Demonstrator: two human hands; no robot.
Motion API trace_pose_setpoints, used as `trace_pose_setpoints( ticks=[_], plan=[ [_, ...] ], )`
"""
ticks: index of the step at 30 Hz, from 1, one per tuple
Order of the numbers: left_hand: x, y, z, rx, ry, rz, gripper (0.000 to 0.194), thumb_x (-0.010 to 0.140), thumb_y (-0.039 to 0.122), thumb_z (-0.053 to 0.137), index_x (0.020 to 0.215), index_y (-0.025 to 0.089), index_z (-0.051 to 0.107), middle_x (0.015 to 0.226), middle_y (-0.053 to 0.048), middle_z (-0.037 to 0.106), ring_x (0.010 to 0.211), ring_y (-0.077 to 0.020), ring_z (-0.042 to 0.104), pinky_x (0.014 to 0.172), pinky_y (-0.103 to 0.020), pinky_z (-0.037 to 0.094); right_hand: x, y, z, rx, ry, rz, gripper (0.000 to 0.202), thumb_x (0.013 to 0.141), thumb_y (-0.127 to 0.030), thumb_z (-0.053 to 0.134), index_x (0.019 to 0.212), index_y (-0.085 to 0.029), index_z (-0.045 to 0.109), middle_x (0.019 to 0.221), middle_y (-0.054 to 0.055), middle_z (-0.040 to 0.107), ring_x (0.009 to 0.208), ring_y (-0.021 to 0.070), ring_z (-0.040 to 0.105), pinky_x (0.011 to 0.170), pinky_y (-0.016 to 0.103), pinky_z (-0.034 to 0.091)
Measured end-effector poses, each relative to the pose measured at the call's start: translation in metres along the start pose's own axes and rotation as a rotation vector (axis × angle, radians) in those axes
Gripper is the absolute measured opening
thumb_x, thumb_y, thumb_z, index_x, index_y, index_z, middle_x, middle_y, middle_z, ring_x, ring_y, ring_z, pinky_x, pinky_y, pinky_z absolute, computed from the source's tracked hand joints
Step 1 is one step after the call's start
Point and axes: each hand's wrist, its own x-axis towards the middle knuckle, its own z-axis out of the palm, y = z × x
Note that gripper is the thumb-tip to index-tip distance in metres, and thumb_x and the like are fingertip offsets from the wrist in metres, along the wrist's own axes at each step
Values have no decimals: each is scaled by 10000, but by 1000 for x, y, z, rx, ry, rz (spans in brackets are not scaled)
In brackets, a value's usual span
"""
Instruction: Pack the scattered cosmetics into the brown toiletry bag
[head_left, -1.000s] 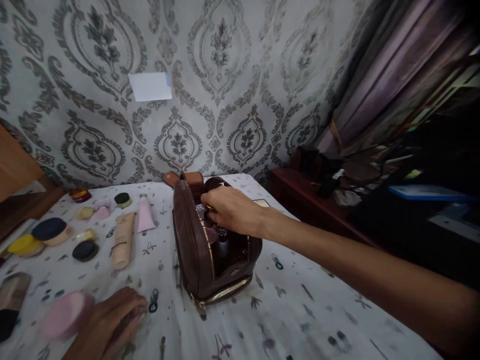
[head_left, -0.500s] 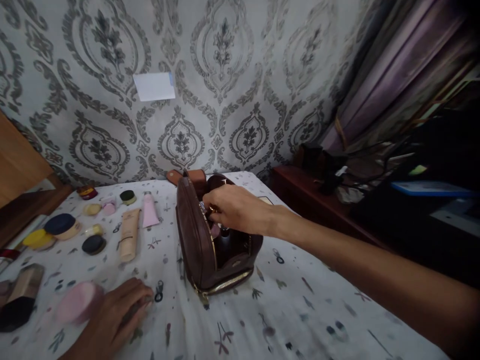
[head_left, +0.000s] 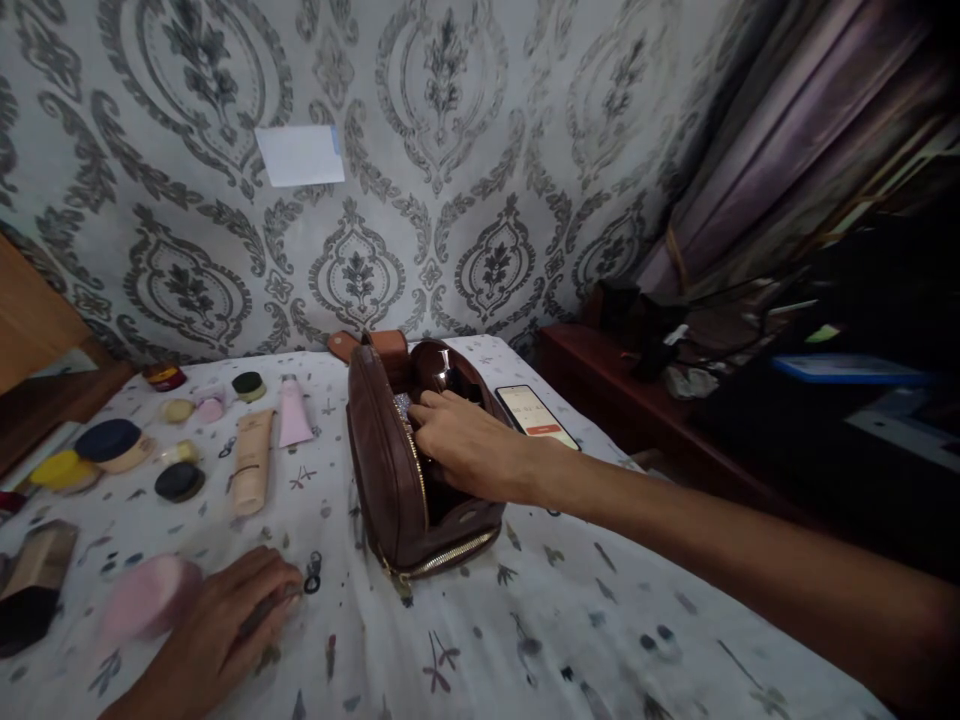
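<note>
The brown zip pouch (head_left: 409,470) stands upright on the patterned sheet of the bed (head_left: 570,620), its top unzipped, right under the right hand (head_left: 469,450). That hand reaches into the opening with fingers curled loosely over the contents; whether it grips anything inside I cannot tell — the fingertips are hidden behind the pouch wall. The left hand (head_left: 240,615) lies flat on the sheet, well to the left of the pouch, fingers together, touching a pink round puff (head_left: 146,600). A phone (head_left: 536,415) lies just beyond the right wrist. Working well here would mean keeping the pouch from tipping — it stands unsupported on soft bedding — so easy, vertical movement of the fingers, not sideways tugs against the zip edge, seems wise.
</note>
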Motion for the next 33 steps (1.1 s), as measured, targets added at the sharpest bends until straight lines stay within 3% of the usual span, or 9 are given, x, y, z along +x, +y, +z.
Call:
trace_pose_setpoints(
  ticks=[15, 25, 33],
  plan=[
    [0, -2, 1, 33, 20, 31, 172, 934, 286, 492, 922, 245, 659, 825, -19, 716, 733, -156, 692, 637, -186, 544, 11, 6, 30, -113, 31, -41, 192, 872, -102, 534, 937, -102, 715, 1002, 158, 697, 991, 299, 572, 823, 421, 398],
    [-2, -3, 1, 27, -6, 9, 163, 931, 291, 502, 922, 249, 659, 828, -18, 710, 744, -158, 687, 650, -187, 539, -4, -1, -5, -105, -23, -49, 188, 882, -73, 535, 944, -114, 708, 1066, 139, 664, 1035, 283, 544, 866, 399, 379],
    [-4, -4, 2, 1, -23, -14, 162, 929, 274, 502, 918, 249, 662, 815, -16, 693, 732, -162, 674, 631, -205, 530, -26, 2, -21, -106, 121, -27, 148, 824, -43, 588, 892, -133, 684, 958, 102, 634, 944, 245, 529, 829, 365, 364]
  ],
)
